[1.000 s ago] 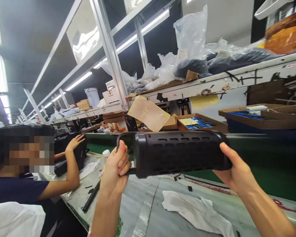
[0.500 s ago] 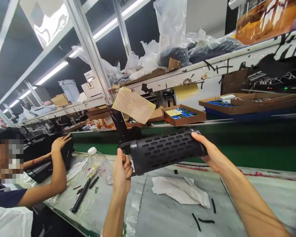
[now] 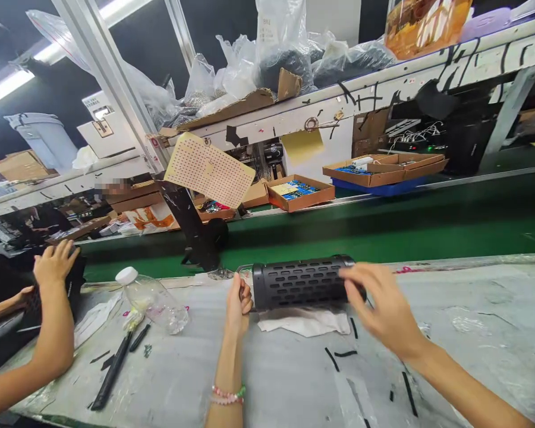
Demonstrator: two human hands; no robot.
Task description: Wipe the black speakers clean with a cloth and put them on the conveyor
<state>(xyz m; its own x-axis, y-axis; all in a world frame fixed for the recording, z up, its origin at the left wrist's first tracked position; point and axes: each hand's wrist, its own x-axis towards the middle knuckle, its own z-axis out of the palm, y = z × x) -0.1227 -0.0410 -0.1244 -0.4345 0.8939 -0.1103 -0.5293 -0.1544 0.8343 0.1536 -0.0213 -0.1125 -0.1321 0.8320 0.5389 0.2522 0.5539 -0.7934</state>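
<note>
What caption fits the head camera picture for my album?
Left hand grips and right hand touches a black perforated cylinder over a white cloth.

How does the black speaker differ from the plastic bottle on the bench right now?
The speaker is black, opaque and slotted; the bottle is clear with a white cap. The speaker has the left hand and right hand at its ends; the bottle lies untouched. Both lie sideways.

Bright overhead tube lighting, wide-angle edge distortion, slight motion blur.
</note>
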